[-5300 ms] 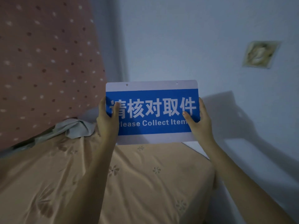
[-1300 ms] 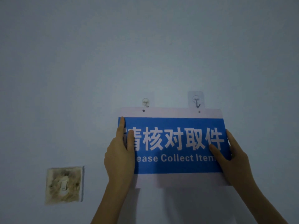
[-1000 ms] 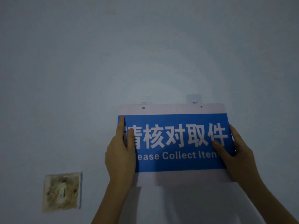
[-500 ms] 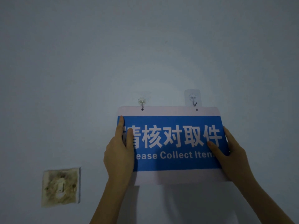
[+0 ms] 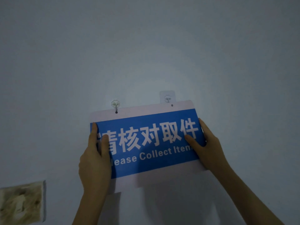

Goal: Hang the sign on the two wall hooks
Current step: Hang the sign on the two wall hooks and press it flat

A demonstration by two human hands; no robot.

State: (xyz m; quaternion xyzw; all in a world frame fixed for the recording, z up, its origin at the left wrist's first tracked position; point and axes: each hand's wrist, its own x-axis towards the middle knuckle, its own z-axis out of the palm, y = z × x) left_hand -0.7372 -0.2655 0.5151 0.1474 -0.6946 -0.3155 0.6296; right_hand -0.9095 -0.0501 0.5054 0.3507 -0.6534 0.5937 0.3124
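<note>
A blue and white sign with Chinese characters and "Please Collect Items" is pressed flat against the pale wall, tilted with its right end higher. My left hand grips its left edge and my right hand grips its right edge. The left hook has its tip at the sign's left hole. The right hook sits just above the top edge, with the sign's right hole a little below and to the right of it.
A stained, yellowed wall switch plate is at the lower left. The wall around the sign is bare and dimly lit.
The sign has tilted, its right end rising toward the right hook while the left hole stays at the left hook. Both hands keep their grip.
</note>
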